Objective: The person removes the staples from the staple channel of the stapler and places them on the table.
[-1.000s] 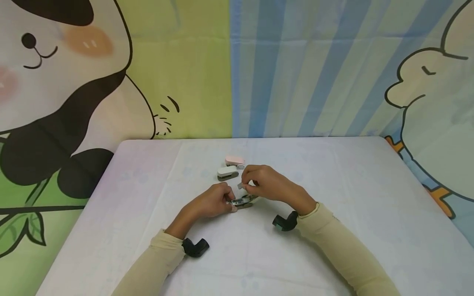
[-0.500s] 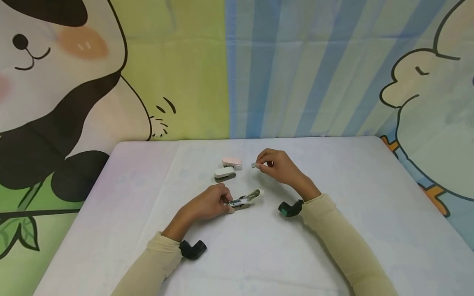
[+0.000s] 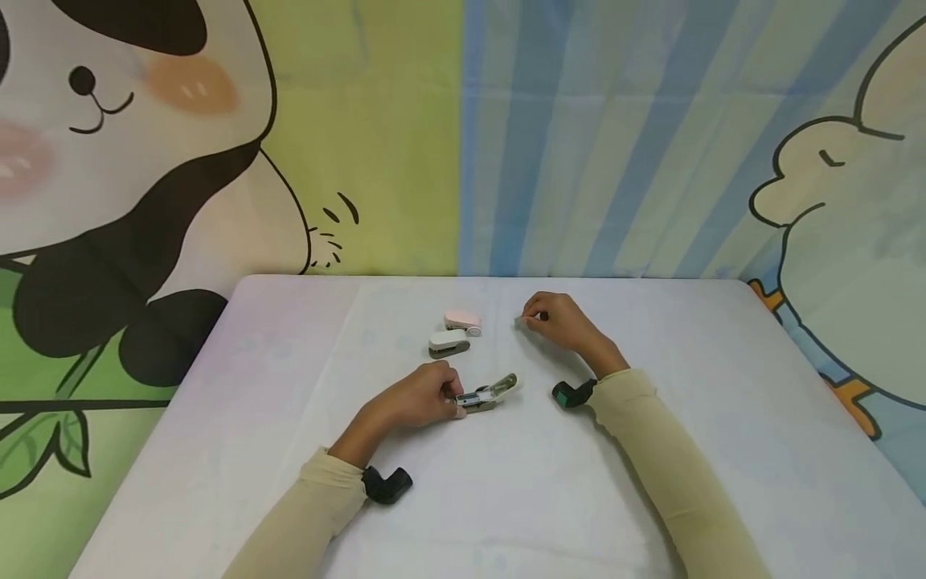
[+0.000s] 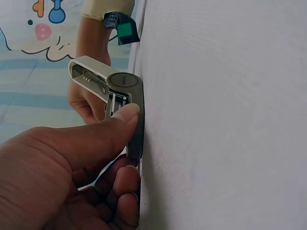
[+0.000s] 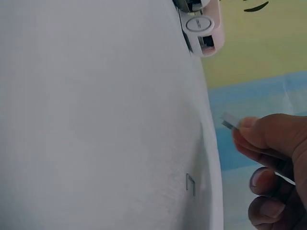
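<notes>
My left hand (image 3: 423, 396) grips the base of a stapler (image 3: 486, 396) on the table, the thumb across its metal channel. The stapler's white-and-grey top is swung far back, baring the channel, as the left wrist view also shows. To the right and farther back, my right hand (image 3: 563, 322) pinches a short grey strip of staples (image 5: 230, 120) between thumb and fingertips, above the table. Below that hand, in the right wrist view, one loose staple (image 5: 191, 185) lies on the cloth.
Beyond the left hand stands a white-and-grey stapler (image 3: 448, 344), with a pink stapler (image 3: 463, 322) just behind it. A pale cloth covers the table (image 3: 463, 498). A printed curtain (image 3: 391, 161) hangs along its back edge.
My right hand has drawn back from the open stapler, moving away and to the right with the staple strip. The left hand keeps its grip on the stapler; the head view shifts slightly.
</notes>
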{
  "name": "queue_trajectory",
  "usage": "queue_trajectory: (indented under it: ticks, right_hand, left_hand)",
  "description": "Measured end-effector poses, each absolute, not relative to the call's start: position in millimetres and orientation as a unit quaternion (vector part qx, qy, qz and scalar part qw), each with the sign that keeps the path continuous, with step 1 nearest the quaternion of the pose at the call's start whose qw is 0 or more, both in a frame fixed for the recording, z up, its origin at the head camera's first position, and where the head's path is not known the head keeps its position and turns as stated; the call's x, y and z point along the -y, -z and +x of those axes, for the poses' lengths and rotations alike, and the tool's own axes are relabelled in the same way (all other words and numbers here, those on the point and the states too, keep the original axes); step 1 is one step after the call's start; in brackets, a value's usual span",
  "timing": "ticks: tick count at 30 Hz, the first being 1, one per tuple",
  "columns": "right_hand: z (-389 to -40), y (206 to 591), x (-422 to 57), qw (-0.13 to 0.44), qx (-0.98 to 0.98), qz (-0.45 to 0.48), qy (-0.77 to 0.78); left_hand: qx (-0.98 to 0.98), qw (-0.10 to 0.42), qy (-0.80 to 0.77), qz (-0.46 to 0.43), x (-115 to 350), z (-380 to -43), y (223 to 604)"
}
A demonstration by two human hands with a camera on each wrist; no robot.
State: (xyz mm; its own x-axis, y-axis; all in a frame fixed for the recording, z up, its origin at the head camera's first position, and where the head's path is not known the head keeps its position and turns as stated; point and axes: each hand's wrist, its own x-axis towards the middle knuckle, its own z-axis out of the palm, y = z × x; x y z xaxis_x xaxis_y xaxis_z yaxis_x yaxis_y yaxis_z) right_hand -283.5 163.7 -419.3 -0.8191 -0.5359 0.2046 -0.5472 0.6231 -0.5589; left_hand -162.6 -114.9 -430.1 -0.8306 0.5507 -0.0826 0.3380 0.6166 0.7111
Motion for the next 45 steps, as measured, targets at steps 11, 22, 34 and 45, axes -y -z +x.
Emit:
queue_trajectory:
  ticks: [11, 22, 34, 45]
  right_hand:
    - [-308.5, 428.5, -156.0, -0.019, 0.919, 0.252, -0.302]
    - [-310.6, 417.3, -158.2, -0.055, 0.936, 0.264, -0.228]
    - [-295.0, 406.3, -158.4, -0.088, 0.951, 0.238, -0.178]
    - [-245.4, 392.0, -152.8, -0.13, 0.885, 0.363, -0.262]
  left_hand:
    - [-0.886, 0.146, -0.36, 0.253, 116.2, -158.7, 431.8]
    - [-0.884, 0.144, -0.363, 0.257, 115.6, -159.1, 429.2]
    - [-0.888, 0.148, -0.36, 0.243, 116.0, -158.3, 431.5]
    - [-0.889, 0.154, -0.363, 0.234, 114.9, -157.9, 430.7]
